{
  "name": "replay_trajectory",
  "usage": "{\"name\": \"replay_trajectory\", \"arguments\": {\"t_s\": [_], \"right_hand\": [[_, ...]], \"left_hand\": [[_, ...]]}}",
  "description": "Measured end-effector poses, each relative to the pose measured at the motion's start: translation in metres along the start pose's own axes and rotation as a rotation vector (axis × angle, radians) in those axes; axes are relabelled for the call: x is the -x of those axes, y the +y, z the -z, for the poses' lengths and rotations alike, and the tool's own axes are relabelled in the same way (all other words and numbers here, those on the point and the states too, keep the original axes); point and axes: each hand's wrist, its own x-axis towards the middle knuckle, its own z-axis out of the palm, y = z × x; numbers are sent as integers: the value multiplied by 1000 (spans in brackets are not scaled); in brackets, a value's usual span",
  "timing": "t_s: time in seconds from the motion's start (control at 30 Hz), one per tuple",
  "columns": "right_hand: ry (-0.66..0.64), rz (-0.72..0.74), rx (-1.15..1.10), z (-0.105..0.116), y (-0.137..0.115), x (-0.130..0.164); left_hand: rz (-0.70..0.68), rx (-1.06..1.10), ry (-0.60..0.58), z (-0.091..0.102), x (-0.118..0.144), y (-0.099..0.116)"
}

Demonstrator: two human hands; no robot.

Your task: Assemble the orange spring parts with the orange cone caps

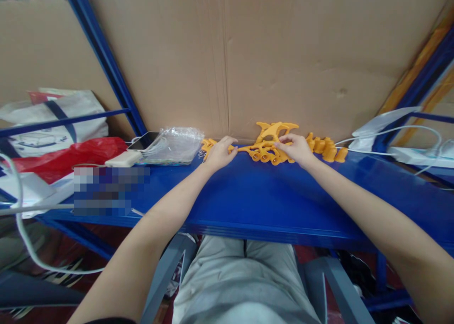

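Near the back of the blue shelf lies a branching orange plastic piece [260,147] with round cup-like ends along its front. My left hand [222,154] is closed at its left tip, thumb and forefinger around an orange end. Farther right, my right hand [298,149] pinches the piece's right part, the fingertips partly hiding it. Behind stands an orange frame-like part [275,131] with spread arms; I cannot tell whether the two are joined. Small orange parts [208,145] sit beside my left hand, partly covered by it. Several orange knobby figures [328,150] stand right of my right hand.
A cardboard sheet [248,54] rises behind the blue shelf [248,196]. On the left are a clear plastic packet [177,146], a phone [144,141], a white power bank [123,159] and a red bag [78,156]. White cables [376,152] run along the right.
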Motion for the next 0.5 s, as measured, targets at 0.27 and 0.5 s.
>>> {"name": "replay_trajectory", "arguments": {"t_s": [0.27, 0.5], "right_hand": [[-94, -107, -137, -26, -10, -38], [-15, -93, -32, -71, -5, -93]], "left_hand": [[44, -10, -57, -3, -1, 0], [95, -51, -133, -6, 1, 2]]}}
